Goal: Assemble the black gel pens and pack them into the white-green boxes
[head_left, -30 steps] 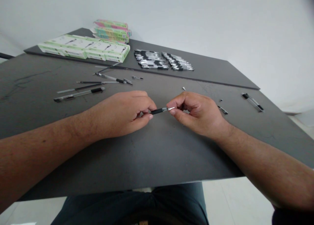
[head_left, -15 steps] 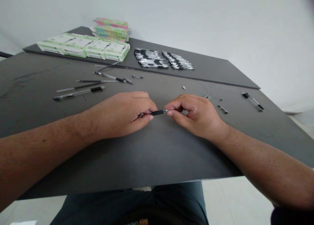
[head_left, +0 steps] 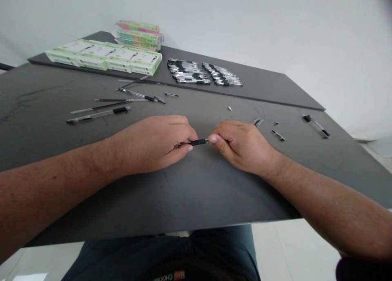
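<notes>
Plain whitish wall (head_left: 260,23) at 12 o'clock. Grey counter (head_left: 186,199) spans the centre. Pale tiled floor (head_left: 277,264) near 5 o'clock.

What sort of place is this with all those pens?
Perhaps a small workroom for pens: two bunches of pens lie near green-and-white boxes, and loose pen parts are scattered on the gray table.

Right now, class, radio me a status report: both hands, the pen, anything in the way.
Left hand pinching pen. Right hand closed over one end. Pen's black grip exposed between hands. Small silvery cone beyond, not in the way.
</notes>
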Demonstrator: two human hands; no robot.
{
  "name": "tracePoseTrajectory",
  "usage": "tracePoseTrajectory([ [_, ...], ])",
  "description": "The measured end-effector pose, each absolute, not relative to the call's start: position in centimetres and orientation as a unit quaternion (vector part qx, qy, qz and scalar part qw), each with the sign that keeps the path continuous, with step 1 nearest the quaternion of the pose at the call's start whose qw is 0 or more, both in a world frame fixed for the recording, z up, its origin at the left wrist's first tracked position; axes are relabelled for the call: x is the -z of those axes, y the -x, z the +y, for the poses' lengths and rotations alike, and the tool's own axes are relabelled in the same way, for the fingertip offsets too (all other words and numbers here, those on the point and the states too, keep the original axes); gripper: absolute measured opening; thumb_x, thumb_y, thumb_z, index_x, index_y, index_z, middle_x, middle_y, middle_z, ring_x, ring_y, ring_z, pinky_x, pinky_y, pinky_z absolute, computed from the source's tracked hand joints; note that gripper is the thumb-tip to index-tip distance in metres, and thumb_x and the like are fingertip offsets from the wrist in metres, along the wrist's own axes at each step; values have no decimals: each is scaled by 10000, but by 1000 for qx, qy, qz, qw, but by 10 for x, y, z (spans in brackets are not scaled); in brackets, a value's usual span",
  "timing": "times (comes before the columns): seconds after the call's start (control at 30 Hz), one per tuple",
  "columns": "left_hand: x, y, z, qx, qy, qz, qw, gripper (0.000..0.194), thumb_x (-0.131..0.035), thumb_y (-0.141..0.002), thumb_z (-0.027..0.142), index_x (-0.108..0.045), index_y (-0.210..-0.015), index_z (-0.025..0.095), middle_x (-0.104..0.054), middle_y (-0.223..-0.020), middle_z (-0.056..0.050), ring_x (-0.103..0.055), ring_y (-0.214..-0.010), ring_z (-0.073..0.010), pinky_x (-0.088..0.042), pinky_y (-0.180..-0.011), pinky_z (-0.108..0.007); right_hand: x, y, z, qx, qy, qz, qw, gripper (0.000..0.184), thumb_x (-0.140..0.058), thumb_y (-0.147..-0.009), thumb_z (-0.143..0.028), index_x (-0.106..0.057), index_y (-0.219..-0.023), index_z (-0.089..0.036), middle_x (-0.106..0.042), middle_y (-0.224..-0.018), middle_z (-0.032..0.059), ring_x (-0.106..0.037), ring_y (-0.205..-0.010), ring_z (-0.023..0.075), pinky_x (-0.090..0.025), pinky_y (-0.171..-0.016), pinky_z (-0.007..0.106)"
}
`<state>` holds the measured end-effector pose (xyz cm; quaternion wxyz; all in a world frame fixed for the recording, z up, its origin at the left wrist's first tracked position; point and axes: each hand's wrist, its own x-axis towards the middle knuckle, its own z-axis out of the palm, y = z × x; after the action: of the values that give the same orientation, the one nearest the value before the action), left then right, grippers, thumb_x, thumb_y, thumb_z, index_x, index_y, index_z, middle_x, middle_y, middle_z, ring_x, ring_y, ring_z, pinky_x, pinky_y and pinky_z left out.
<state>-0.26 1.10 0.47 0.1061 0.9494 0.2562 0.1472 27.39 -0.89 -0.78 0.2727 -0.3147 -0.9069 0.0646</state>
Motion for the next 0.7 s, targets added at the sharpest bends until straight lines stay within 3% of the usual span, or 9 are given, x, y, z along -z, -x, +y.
tracePoseTrajectory([
  [0.13, -4, 3, 11, -154, -947, 262, 107, 227, -562, -1058, 240, -775, -1126, 201, -766, -1036, -58, -712, -923, -219, -516, -835, -321, 6, -275, -10, -74, 301, -908, 282, 262, -573, -1159, -402, -712, -1093, -190, -764, -951, 64, -699, -857, 205, -527, -788, 331],
  [0.27, -5, 3, 12, -151, -946, 264, 110, 236, -556, -1056, 234, -777, -1132, 202, -762, -1032, -59, -713, -931, -223, -515, -843, -327, 8, -275, -9, -35, 297, -911, 283, 142, -616, -1125, -310, -684, -1062, -203, -737, -946, 49, -651, -807, 190, -495, -747, 325],
  [0.5, -4, 4, 12, -132, -949, 267, 106, 254, -554, -1061, 247, -788, -1151, 204, -768, -1047, -63, -710, -929, -223, -526, -875, -320, 7, -275, -9, -57, 310, -920, 235, 334, -465, -1208, -388, -649, -985, -221, -723, -895, 52, -642, -803, 193, -469, -744, 328],
  [0.7, -6, 2, 11, -147, -947, 265, 106, 244, -552, -1054, 241, -782, -1131, 217, -772, -1031, -59, -719, -930, -226, -530, -845, -326, 3, -275, -11, -63, 297, -917, 258, 289, -534, -1182, -418, -693, -1077, -200, -760, -944, 59, -666, -829, 193, -492, -759, 326],
])
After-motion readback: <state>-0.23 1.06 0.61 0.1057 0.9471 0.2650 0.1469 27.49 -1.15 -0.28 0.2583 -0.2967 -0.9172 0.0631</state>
